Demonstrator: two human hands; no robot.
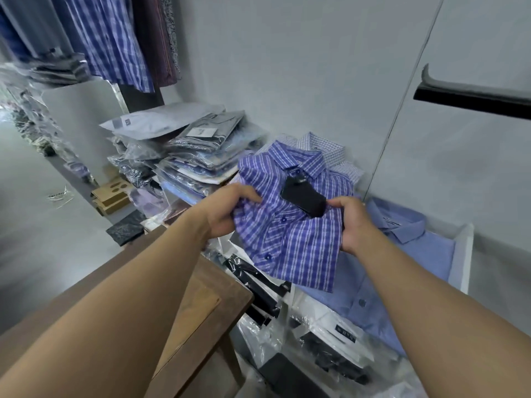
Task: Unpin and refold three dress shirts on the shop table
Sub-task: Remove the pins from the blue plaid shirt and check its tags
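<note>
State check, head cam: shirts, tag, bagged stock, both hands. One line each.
purple plaid shirt: folded, buttoned, rumpled, held over the light blue shirt.
black tag: lying on the plaid shirt's chest, below the collar.
left hand: grips the plaid shirt's left edge.
right hand: grips its right edge.
light blue shirt: unbagged, buttoned, lying flat.
white check shirt: folded, mostly hidden behind the plaid one.
bagged shirts: stacked in plastic.
</note>
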